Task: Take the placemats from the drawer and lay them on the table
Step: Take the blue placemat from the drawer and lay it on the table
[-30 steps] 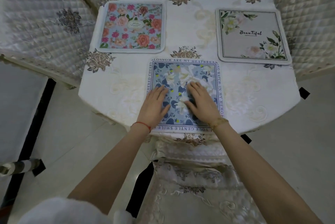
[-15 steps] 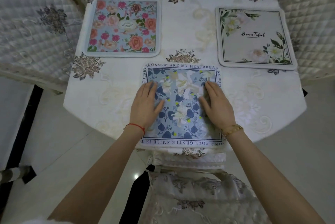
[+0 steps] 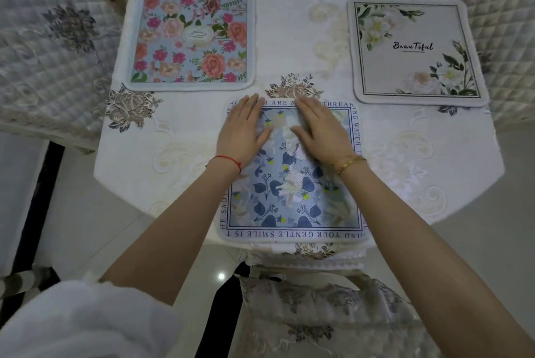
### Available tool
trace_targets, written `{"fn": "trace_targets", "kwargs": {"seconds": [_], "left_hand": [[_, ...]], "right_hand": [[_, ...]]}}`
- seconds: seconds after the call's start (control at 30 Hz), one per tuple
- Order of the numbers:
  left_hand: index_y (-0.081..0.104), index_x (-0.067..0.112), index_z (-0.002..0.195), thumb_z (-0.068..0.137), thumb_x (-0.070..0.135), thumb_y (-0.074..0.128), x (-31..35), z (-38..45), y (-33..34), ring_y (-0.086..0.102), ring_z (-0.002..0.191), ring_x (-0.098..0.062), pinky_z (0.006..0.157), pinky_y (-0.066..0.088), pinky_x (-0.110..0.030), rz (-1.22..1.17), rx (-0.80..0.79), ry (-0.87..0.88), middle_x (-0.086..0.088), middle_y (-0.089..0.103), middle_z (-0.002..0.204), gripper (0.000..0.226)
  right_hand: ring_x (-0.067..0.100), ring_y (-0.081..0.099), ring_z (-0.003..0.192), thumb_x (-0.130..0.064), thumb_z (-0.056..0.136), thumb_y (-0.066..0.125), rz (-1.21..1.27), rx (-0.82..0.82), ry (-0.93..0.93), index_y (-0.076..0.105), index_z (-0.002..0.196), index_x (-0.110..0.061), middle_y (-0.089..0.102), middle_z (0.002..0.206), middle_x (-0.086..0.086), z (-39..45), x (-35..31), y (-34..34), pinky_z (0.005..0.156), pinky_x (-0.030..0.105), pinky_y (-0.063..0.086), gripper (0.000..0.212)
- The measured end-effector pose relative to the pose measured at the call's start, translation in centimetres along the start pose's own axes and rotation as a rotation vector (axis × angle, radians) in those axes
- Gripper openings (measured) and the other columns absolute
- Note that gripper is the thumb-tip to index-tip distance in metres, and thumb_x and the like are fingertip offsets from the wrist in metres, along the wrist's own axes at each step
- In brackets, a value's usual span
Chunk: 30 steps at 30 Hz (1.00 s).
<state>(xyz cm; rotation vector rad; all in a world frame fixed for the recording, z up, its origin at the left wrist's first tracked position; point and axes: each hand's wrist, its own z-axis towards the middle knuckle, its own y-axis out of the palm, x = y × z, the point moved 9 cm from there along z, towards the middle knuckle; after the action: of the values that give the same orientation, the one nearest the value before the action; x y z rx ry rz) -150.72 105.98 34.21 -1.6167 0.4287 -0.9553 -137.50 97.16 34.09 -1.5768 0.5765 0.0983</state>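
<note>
Three square placemats lie flat on the table (image 3: 419, 160), which is covered by a white embroidered cloth. A pink-flowered placemat (image 3: 191, 39) is at the far left and a grey "Beautiful" placemat (image 3: 414, 53) at the far right. A blue leaf-patterned placemat (image 3: 292, 192) with lettering round its border lies at the near edge. My left hand (image 3: 241, 130) and my right hand (image 3: 320, 130) rest palm down on its far half, fingers spread, side by side, holding nothing.
Quilted chair covers stand at the left (image 3: 49, 56) and the right (image 3: 503, 30) of the table. A chair with a floral cover (image 3: 318, 314) is tucked in below the near edge. Pale tiled floor (image 3: 75, 213) with a black strip lies to the left.
Both hands have slid forward along the blue placemat, from its near part to its far edge, staying flat on it. The view has shifted closer over the table.
</note>
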Motion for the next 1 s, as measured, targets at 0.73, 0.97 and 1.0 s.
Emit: {"fn": "trace_targets", "kwargs": {"seconds": [0.73, 0.97, 1.0], "left_hand": [[0.022, 0.013, 0.151, 0.1, 0.04, 0.043, 0.4, -10.6, 0.6, 0.015, 0.147, -0.02, 0.121, 0.016, -0.038, -0.064, -0.017, -0.054, -0.003, 0.022, 0.159, 0.062], [0.025, 0.009, 0.15, 0.099, 0.037, 0.045, -1.3, -14.6, -1.3, 0.012, 0.148, -0.025, 0.122, 0.006, -0.034, -0.053, 0.007, -0.16, -0.008, 0.024, 0.158, 0.061], [0.024, 0.01, 0.15, 0.099, 0.037, 0.045, -0.1, -15.3, -1.2, 0.011, 0.148, -0.025, 0.122, 0.006, -0.035, -0.057, 0.01, -0.119, -0.008, 0.023, 0.158, 0.062]], "right_hand": [[0.015, 0.008, 0.148, -0.045, 0.099, 0.04, 0.028, 0.019, 0.076, 0.017, 0.152, -0.019, 0.014, 0.16, -0.002, -10.8, 0.8, 0.7, 0.12, 0.032, 0.007, 0.063], [0.022, 0.012, 0.147, -0.031, 0.098, 0.047, 0.035, 0.067, 0.145, 0.021, 0.151, -0.012, 0.016, 0.159, 0.004, -14.9, 2.3, -1.1, 0.121, 0.034, 0.008, 0.062], [0.019, 0.007, 0.148, -0.033, 0.099, 0.046, 0.039, 0.073, 0.121, 0.019, 0.152, -0.014, 0.013, 0.159, 0.001, -15.3, 0.8, -0.9, 0.12, 0.033, 0.005, 0.063]]}}
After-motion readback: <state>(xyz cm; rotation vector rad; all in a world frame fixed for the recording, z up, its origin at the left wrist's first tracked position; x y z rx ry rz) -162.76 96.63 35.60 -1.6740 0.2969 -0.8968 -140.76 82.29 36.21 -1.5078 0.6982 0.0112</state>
